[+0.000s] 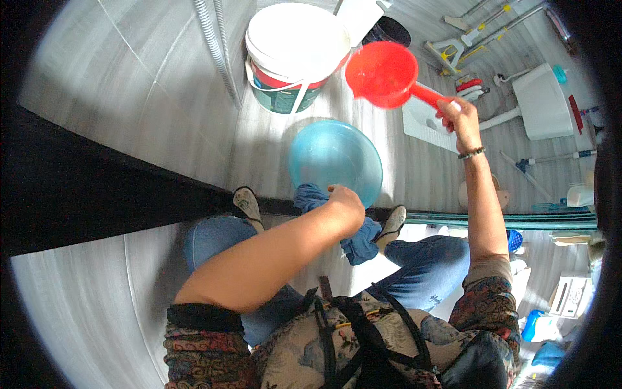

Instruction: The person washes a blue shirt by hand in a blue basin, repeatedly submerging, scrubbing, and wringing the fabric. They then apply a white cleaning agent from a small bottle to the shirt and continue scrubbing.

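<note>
My right hand [459, 120] grips the handle of a red plastic water ladle [381, 73], held out to the upper right above the floor. My left hand [346, 206] is closed on a bunched blue cloth [360, 243] at the near rim of a translucent blue plastic basin [335, 155]. Part of the cloth lies over the basin's edge, and the rest hangs down between my knees. The basin stands on the grey tiled floor in front of my feet. How much water it holds, I cannot tell.
A lidded white bucket [296, 48] stands beyond the basin, next to a metal shower hose [214, 48]. To the right are a squat toilet [427, 124], a white cistern [544, 102] and mops [466, 41] against the wall. A dark threshold [277, 205] runs by my shoes.
</note>
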### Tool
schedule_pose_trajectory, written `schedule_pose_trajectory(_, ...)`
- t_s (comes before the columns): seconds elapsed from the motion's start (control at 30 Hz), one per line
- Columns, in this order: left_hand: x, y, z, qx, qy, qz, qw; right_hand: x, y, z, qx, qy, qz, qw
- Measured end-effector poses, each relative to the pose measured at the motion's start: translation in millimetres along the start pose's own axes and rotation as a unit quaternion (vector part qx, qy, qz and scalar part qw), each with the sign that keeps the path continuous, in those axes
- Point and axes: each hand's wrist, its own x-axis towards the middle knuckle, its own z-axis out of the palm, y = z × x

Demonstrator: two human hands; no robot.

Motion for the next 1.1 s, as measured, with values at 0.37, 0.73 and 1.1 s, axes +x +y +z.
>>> schedule_pose_trajectory(0.37,13,14,6,0.014,-0.038,-0.004,0.999,-76,87,47,-0.43,-0.022,-0.154,0.89)
schedule_pose_trajectory(0.73,11,16,6,0.044,-0.019,0.007,0.999,-61,41,35,-0.461,0.078,-0.36,0.808)
schedule_pose_trajectory(1.1,19,11,9,0.044,-0.048,0.014,0.998,48,-37,122,0.25,-0.093,-0.06,0.962)
